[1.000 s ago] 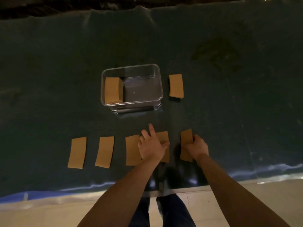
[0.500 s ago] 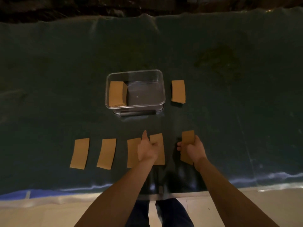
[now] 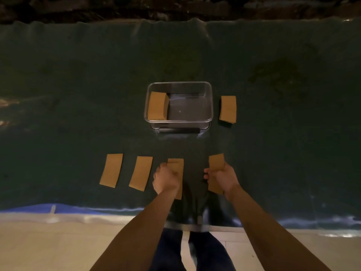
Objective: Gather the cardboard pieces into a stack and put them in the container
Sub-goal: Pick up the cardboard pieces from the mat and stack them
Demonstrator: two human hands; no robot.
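Note:
A clear plastic container (image 3: 209,102) stands mid-table with a stack of brown cardboard pieces (image 3: 157,105) in its left end. Another small stack (image 3: 227,108) lies just right of the container. Near the front edge, two single pieces (image 3: 111,170) (image 3: 141,173) lie flat at the left. My left hand (image 3: 165,178) is closed around overlapped cardboard pieces (image 3: 176,166), how many I cannot tell. My right hand (image 3: 221,177) grips a cardboard piece (image 3: 215,162) lifted off the cloth.
A dark green cloth (image 3: 78,85) covers the table, with its front edge (image 3: 97,210) close to my body. Beyond the far edge is dark clutter. My legs and a pale tiled floor (image 3: 39,247) show below.
My left hand slid the two middle pieces together and closed on them. My right hand lifted its piece slightly. The view shifted, so the container appears lower and more central.

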